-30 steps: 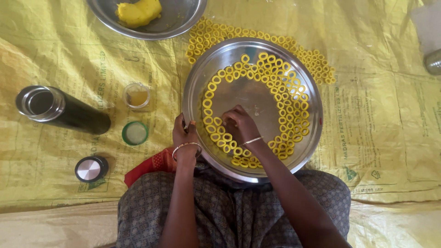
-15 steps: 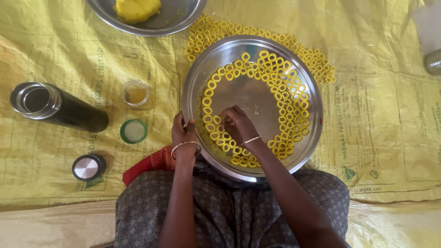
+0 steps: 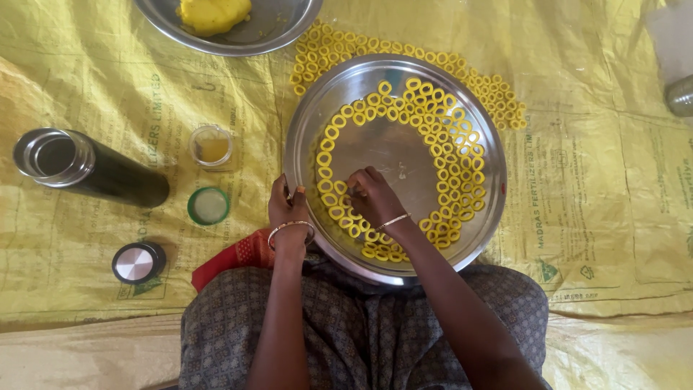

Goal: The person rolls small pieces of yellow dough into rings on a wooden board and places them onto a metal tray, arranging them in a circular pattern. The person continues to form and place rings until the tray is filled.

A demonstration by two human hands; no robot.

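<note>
A large round steel plate [image 3: 393, 155] rests in front of my lap, with several small yellow dough rings [image 3: 447, 155] laid in a curve around its inside. My left hand [image 3: 289, 209] grips the plate's near-left rim. My right hand [image 3: 372, 196] reaches inside the plate, fingertips pinched on a dough ring at the lower-left part of the curve. Both wrists wear bangles.
More yellow rings [image 3: 404, 54] lie on the yellow plastic sheet [image 3: 599, 217] behind the plate. A steel bowl [image 3: 274, 29] with a dough lump [image 3: 213, 13] sits at the top. A dark flask [image 3: 90, 170], its lid [image 3: 137, 261], a small oil cup [image 3: 211, 145] and a green cap [image 3: 208, 206] lie left. A red cloth [image 3: 234, 256] lies near my knee.
My right hand's fingers shifted slightly at the lower-left rings. The left hand stays on the rim.
</note>
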